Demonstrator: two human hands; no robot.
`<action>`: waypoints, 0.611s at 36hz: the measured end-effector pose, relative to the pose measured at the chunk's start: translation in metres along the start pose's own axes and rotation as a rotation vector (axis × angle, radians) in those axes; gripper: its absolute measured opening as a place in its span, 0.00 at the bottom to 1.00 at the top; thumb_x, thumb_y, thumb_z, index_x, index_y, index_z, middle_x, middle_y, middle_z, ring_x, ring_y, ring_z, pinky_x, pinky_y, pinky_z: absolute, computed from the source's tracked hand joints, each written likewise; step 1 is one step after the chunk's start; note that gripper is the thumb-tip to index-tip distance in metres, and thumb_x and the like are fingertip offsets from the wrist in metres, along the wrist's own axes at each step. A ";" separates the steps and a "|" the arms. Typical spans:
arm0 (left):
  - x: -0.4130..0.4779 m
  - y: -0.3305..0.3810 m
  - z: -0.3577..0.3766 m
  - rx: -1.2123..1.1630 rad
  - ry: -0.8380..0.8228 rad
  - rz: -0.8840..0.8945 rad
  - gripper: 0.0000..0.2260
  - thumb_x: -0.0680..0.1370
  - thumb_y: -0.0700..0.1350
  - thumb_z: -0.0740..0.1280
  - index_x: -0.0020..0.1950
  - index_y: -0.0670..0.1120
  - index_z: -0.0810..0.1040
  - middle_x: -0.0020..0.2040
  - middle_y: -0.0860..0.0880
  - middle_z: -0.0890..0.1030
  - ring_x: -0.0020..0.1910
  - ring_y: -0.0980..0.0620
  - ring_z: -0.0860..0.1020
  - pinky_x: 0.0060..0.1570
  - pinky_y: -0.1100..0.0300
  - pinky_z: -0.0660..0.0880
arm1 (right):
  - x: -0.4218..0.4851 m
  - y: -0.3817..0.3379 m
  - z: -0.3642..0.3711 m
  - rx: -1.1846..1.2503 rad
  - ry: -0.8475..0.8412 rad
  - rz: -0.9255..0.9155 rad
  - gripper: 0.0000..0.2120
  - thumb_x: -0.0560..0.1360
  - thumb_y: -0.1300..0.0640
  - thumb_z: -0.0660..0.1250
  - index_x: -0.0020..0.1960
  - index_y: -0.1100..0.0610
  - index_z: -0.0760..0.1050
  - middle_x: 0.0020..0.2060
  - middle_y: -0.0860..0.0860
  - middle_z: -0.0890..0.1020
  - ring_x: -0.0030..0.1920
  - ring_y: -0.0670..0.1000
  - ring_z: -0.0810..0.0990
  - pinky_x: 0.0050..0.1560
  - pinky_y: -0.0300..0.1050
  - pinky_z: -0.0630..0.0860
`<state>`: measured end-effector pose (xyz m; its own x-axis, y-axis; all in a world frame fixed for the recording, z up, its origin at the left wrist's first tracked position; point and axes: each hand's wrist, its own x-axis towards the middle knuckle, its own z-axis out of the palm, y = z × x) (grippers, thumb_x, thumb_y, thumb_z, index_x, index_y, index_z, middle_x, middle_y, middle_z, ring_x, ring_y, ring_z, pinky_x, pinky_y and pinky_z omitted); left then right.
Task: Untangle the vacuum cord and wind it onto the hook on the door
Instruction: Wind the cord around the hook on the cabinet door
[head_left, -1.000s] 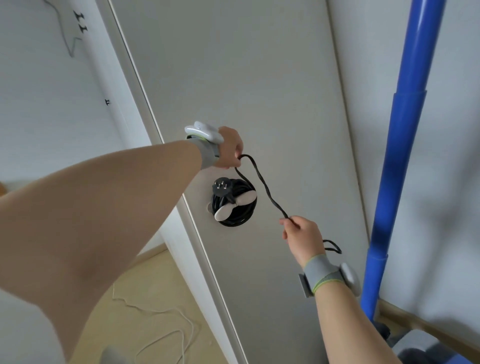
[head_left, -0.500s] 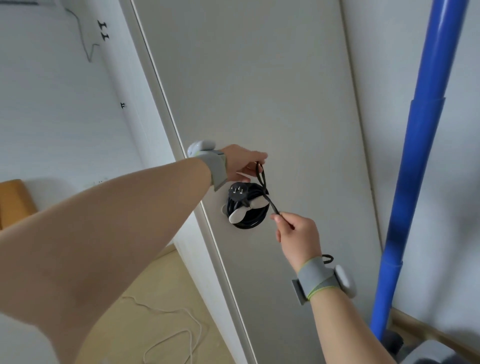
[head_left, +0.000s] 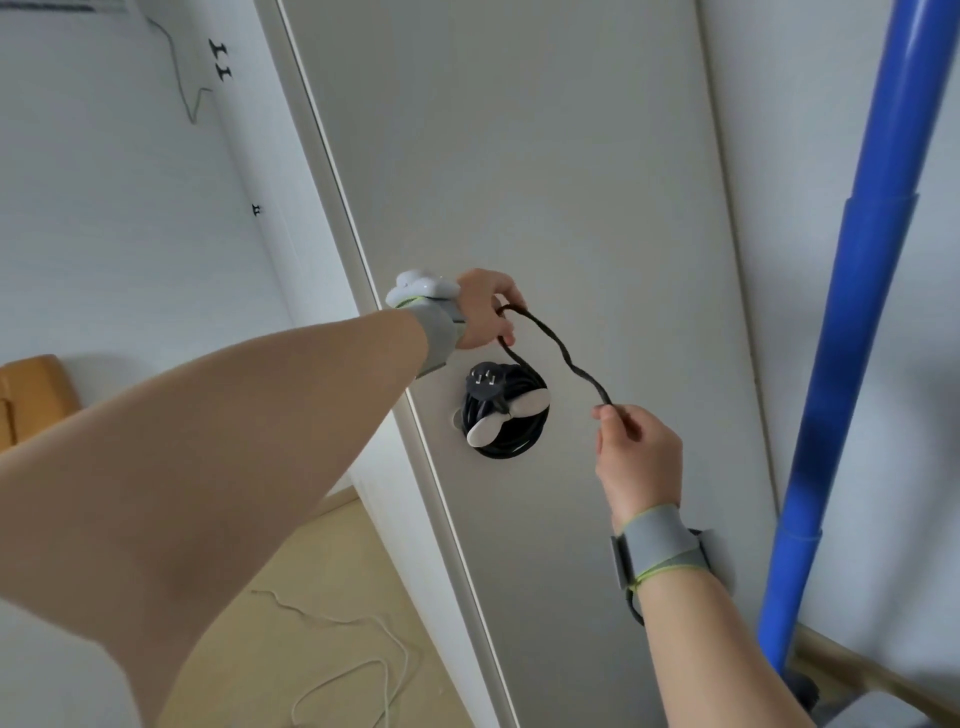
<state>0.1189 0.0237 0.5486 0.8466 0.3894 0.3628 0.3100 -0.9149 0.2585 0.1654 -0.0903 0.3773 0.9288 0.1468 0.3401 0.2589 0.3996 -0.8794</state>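
Grey door (head_left: 519, 182) fills our head view, with a blue pole (head_left: 857, 312) at right and white string (head_left: 363, 649) on the floor (head_left: 311, 561). We see most of the black cord (head_left: 501, 451) coiled on the white hook (head_left: 530, 402) on the door, plug (head_left: 483, 382) on top. Left hand (head_left: 485, 312) pinches the loose span above the coil. Right hand (head_left: 636, 457) pinches it lower right.
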 end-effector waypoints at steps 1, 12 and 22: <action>-0.001 -0.001 -0.003 0.054 0.021 0.019 0.09 0.74 0.36 0.68 0.48 0.49 0.75 0.38 0.50 0.81 0.38 0.50 0.78 0.46 0.57 0.77 | 0.000 -0.004 -0.002 0.025 -0.008 0.000 0.14 0.75 0.62 0.60 0.33 0.51 0.75 0.25 0.51 0.71 0.29 0.54 0.68 0.35 0.45 0.67; -0.015 -0.016 -0.016 0.357 0.083 0.154 0.07 0.73 0.37 0.69 0.38 0.46 0.74 0.38 0.47 0.80 0.41 0.47 0.76 0.41 0.61 0.75 | -0.011 -0.022 0.001 0.146 -0.222 -0.008 0.15 0.76 0.64 0.59 0.34 0.54 0.76 0.22 0.47 0.69 0.22 0.45 0.63 0.28 0.38 0.61; -0.033 -0.030 -0.024 0.335 -0.013 0.120 0.06 0.74 0.34 0.65 0.38 0.42 0.78 0.44 0.43 0.84 0.45 0.44 0.81 0.49 0.53 0.79 | -0.016 -0.025 0.006 0.136 -0.300 -0.027 0.15 0.76 0.63 0.61 0.33 0.54 0.77 0.21 0.47 0.70 0.21 0.43 0.64 0.30 0.37 0.61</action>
<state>0.0711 0.0411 0.5502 0.8903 0.2775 0.3609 0.3309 -0.9390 -0.0942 0.1423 -0.0972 0.3959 0.7975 0.3861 0.4636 0.2259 0.5215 -0.8228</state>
